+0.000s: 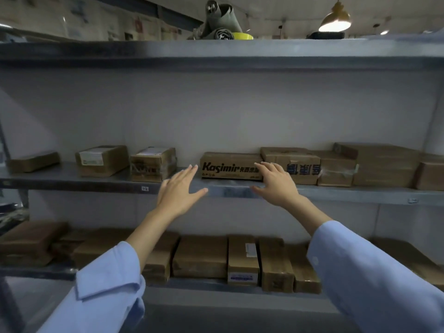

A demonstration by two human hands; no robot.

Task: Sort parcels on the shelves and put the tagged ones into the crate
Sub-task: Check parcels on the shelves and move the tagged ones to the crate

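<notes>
A brown carton printed "Kasimir" (228,162) lies on the middle shelf (96,183) straight ahead. My left hand (179,192) is raised in front of the shelf edge just left of that carton, fingers straight, holding nothing. My right hand (276,182) is spread over the carton's right front corner, fingers straight; whether it touches the cardboard I cannot tell. Two parcels with white labels on top, one (102,161) and another (153,164), stand further left on the same shelf. No crate is in view.
More brown cartons (374,164) crowd the middle shelf to the right, and a flat one (32,162) lies far left. The lower shelf holds a row of parcels (242,259). Grey rolls and a yellow object (222,25) sit on the top shelf.
</notes>
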